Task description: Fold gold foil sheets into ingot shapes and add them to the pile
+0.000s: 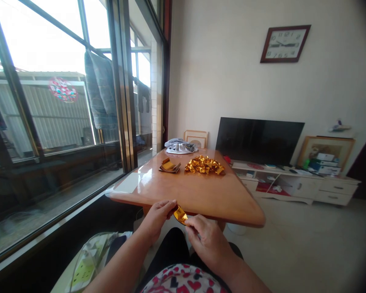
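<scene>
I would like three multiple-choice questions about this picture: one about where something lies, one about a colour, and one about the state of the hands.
1. Where does the pile of folded gold pieces lie?
A. on the far part of the wooden table
B. on the floor
C. on the white cabinet

2. What colour is the small sheet between the hands?
A. silver
B. gold
C. green

3. How do the left hand and the right hand stand?
A. both flat on the table
B. one holds the sheet, the other hangs free
C. both pinch the sheet, just below the near edge of the table

Answers:
1. A: the pile sits on the tabletop, beside a small stack of gold sheets.
2. B: it shines yellow-gold, like the pile.
3. C: fingers of both hands close on the sheet from either side.
</scene>
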A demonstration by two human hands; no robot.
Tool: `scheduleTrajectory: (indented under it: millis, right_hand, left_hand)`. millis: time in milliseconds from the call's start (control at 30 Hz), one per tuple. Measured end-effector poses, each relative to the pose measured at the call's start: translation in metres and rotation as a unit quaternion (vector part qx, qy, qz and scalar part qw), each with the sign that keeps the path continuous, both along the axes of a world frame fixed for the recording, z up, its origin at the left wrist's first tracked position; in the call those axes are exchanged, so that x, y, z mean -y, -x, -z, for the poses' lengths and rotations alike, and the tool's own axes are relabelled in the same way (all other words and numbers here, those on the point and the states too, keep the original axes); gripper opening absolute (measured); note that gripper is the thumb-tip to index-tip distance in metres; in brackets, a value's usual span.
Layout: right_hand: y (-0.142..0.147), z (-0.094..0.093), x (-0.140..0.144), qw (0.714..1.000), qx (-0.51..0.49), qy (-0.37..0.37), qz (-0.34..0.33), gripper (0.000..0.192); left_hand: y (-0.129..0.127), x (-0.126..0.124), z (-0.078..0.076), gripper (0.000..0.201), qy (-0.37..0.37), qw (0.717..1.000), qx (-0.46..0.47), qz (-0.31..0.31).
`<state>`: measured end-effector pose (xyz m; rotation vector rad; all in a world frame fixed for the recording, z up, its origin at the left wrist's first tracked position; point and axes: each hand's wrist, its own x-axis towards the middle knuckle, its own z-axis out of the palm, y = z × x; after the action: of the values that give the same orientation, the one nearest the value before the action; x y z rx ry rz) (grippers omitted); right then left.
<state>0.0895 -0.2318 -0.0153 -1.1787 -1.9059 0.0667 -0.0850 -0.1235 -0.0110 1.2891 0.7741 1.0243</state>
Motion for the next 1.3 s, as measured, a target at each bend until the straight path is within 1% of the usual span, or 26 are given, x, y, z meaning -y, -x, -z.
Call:
scheduleTrajectory:
  millis: [100, 167, 300, 433, 600, 733, 833, 900, 1000, 1133, 1300]
  right_hand:
    - [0.0, 0.002, -0.002, 0.999, 0.031, -0.01, 0.01, 0.019]
    - [0.001, 0.004, -0.002, 0.999, 0.05, -0.012, 0.015, 0.019]
    - [0.002, 0.008, -0.004, 0.997, 0.067, -0.018, 0.02, 0.02]
    - [0.001, 0.008, -0.006, 0.997, 0.069, -0.03, 0.024, 0.021]
    - [0.001, 0.005, -0.004, 0.997, 0.067, -0.016, 0.016, 0.019]
    - [0.001, 0.007, -0.005, 0.998, 0.063, -0.009, 0.016, 0.02]
    - [0.0, 0.009, -0.007, 0.999, 0.041, -0.012, 0.031, 0.02]
    - [-0.001, 0.01, -0.008, 0.999, 0.02, -0.019, 0.046, 0.021]
    - [-0.001, 0.009, -0.009, 0.999, 0.008, -0.022, 0.045, 0.021]
    - [0.0, 0.006, -0.007, 0.999, 0.025, -0.015, 0.021, 0.021]
    - [0.001, 0.008, -0.008, 0.999, 0.037, -0.024, 0.021, 0.021]
  left_hand:
    - [-0.002, 0.003, -0.001, 0.032, 0.05, 0.998, 0.037, 0.02]
    - [-0.004, 0.006, -0.003, 0.034, 0.07, 0.996, 0.045, 0.028]
    - [-0.008, 0.012, -0.004, 0.036, 0.072, 0.996, 0.037, 0.029]
    - [-0.009, 0.012, -0.003, 0.038, 0.079, 0.996, 0.039, 0.032]
    - [-0.011, 0.01, 0.001, 0.039, 0.092, 0.995, 0.045, 0.01]
    - [-0.012, 0.009, 0.004, 0.041, 0.093, 0.995, 0.043, 0.006]
    - [-0.012, 0.009, 0.004, 0.047, 0.107, 0.992, 0.063, 0.013]
    - [-0.012, 0.009, 0.003, 0.049, 0.123, 0.987, 0.095, 0.034]
    - [-0.013, 0.01, 0.002, 0.044, 0.151, 0.977, 0.14, 0.059]
    - [-0.015, 0.011, 0.003, 0.037, 0.164, 0.973, 0.147, 0.062]
    - [-0.017, 0.013, 0.004, 0.034, 0.182, 0.965, 0.177, 0.069]
